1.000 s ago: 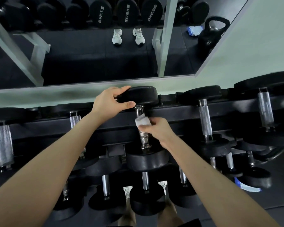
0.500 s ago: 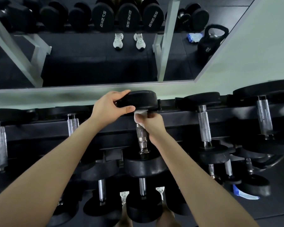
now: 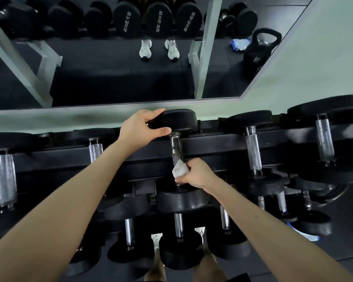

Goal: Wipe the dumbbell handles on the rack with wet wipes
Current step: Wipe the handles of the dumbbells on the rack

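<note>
The left hand is clamped on the far black round head of the middle dumbbell, fingers over the top and thumb underneath. I'd judge that is to stop it rolling in its cradle while the bar is rubbed. The right hand is closed around a crumpled white wet wipe, pressing it round the lower end of the knurled chrome handle, just above the near black head. Wrapping the cloth rather than dabbing probably lets it reach all round the bar in one pass. That handle sits in the centre of the frame, on the top tier of the black steel rack, its upper stretch bare and shiny. Along that tier I count five chrome handles: two to the left, the one being wiped, and two to the right. Toward the bottom of the frame, at least five thinner shafts show on the lower tier, the right-hand ones too crowded to count surely. One wipe is in play, with two hands on one dumbbell. The wall mirror across the upper frame shows one black kettlebell at upper right and two white shoes.
</note>
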Tool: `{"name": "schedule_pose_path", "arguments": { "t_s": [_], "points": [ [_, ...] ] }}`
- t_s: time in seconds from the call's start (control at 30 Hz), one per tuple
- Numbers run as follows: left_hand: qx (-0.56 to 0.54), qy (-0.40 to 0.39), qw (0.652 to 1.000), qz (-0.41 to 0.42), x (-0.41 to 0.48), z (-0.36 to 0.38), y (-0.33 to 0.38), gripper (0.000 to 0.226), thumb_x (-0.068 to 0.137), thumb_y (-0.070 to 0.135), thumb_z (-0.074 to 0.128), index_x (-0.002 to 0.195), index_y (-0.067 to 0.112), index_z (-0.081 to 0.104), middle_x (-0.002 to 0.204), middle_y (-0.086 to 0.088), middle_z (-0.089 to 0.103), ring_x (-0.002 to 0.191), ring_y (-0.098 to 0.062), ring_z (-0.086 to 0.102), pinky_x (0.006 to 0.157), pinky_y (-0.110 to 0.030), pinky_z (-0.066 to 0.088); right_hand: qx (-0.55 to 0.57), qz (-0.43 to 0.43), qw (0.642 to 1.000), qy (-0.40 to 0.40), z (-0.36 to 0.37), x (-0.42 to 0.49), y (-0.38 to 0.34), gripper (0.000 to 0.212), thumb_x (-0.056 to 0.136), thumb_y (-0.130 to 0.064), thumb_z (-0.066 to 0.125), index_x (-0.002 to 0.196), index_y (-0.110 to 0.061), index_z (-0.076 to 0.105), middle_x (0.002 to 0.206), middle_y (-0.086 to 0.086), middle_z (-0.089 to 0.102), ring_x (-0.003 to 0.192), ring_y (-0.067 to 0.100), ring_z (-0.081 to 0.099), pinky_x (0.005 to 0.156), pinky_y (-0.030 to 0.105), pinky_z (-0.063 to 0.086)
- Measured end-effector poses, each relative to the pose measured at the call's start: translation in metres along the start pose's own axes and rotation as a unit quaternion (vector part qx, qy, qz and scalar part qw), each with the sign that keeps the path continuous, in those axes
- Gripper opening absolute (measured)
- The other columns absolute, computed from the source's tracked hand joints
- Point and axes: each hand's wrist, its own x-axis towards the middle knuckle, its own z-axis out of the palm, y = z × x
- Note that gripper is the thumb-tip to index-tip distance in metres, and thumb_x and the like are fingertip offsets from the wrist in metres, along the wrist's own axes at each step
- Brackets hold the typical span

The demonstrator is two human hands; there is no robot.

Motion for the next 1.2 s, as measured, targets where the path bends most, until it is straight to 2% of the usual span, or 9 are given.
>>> {"name": "schedule_pose_path", "arguments": {
  "t_s": [0.27,0.4,0.47,0.57,0.63,0.7,0.9,1.07,1.2],
  "points": [
    [0.033,-0.011,0.999,0.011,0.003,-0.002,0.000,0.066,0.074,0.053,0.070,0.134,0.040,0.045,0.134,0.008,0.055,0.127,-0.014,0.047,0.093,-0.028,0.040,-0.030,0.014,0.997,0.073,0.006,-0.024,-0.006,0.021,0.077,-0.015,0.071,0.067,-0.008,0.054,0.071,0.004,0.056,0.066,0.015,0.055,0.057,0.021,0.038],
    [0.080,-0.016,0.997,0.010,-0.001,-0.001,0.006,0.065,0.078,0.055,0.064,0.137,0.039,0.042,0.134,0.006,0.055,0.126,-0.016,0.048,0.088,-0.028,0.040,0.187,-0.010,0.976,0.114,-0.004,-0.057,-0.010,0.013,0.079,-0.008,0.070,0.089,0.000,0.069,0.080,0.007,0.064,0.075,0.011,0.057,0.070,0.021,0.044],
    [0.084,0.014,0.996,0.009,-0.013,-0.002,0.012,0.058,0.082,0.052,0.061,0.136,0.036,0.045,0.134,0.005,0.055,0.124,-0.017,0.050,0.088,-0.029,0.041,0.226,-0.038,0.963,0.143,0.000,-0.076,-0.015,0.014,0.079,-0.006,0.069,0.093,-0.003,0.070,0.083,0.012,0.069,0.077,0.011,0.059,0.074,0.022,0.046],
    [0.007,0.052,0.998,0.017,-0.053,-0.002,0.021,0.039,0.083,0.052,0.060,0.116,0.032,0.063,0.112,0.007,0.066,0.105,-0.014,0.061,0.082,-0.025,0.041,0.253,-0.067,0.950,0.173,0.009,-0.100,-0.019,0.012,0.077,-0.006,0.069,0.087,0.000,0.070,0.080,0.014,0.068,0.075,0.012,0.057,0.073,0.028,0.046],
    [-0.093,-0.019,0.995,0.003,-0.086,-0.002,0.027,0.030,0.075,0.061,0.062,0.088,0.035,0.070,0.091,0.010,0.070,0.089,-0.012,0.065,0.080,-0.024,0.046,0.251,-0.086,0.948,0.177,0.014,-0.112,-0.021,0.012,0.076,-0.006,0.069,0.085,0.001,0.069,0.074,0.006,0.063,0.072,0.009,0.054,0.069,0.024,0.043],
    [-0.182,-0.101,0.978,-0.018,-0.118,-0.004,0.033,0.039,0.061,0.068,0.061,0.076,0.033,0.071,0.080,0.010,0.072,0.080,-0.011,0.067,0.079,-0.024,0.047,0.245,-0.101,0.948,0.177,0.018,-0.124,-0.023,0.008,0.077,-0.007,0.069,0.084,-0.004,0.070,0.071,0.001,0.063,0.067,0.006,0.054,0.064,0.017,0.042],
    [-0.150,-0.111,0.982,0.009,-0.170,0.007,0.028,0.012,0.077,0.032,0.074,0.085,0.024,0.072,0.078,0.006,0.072,0.071,-0.003,0.063,0.068,-0.021,0.049,0.263,-0.139,0.940,0.164,0.040,-0.161,-0.006,0.013,0.078,-0.011,0.073,0.091,-0.011,0.073,0.080,0.005,0.070,0.074,0.011,0.061,0.071,0.026,0.048],
    [-0.230,-0.070,0.970,-0.041,-0.209,0.007,0.013,0.003,0.080,0.016,0.072,0.080,0.019,0.071,0.076,-0.004,0.072,0.071,-0.015,0.066,0.076,-0.025,0.053,0.374,-0.179,0.906,0.090,0.059,-0.190,-0.002,0.021,0.081,-0.004,0.069,0.099,-0.014,0.071,0.092,0.002,0.074,0.083,0.006,0.068,0.075,0.016,0.052],
    [-0.229,-0.026,0.971,-0.065,-0.227,-0.007,-0.010,0.004,0.082,0.012,0.070,0.082,0.015,0.069,0.074,0.000,0.070,0.061,-0.009,0.063,0.067,-0.016,0.050,0.416,-0.158,0.891,0.093,0.082,-0.191,-0.017,0.025,0.083,-0.002,0.068,0.097,-0.022,0.066,0.086,-0.010,0.071,0.076,-0.002,0.067,0.069,0.013,0.053]
  ]
}}
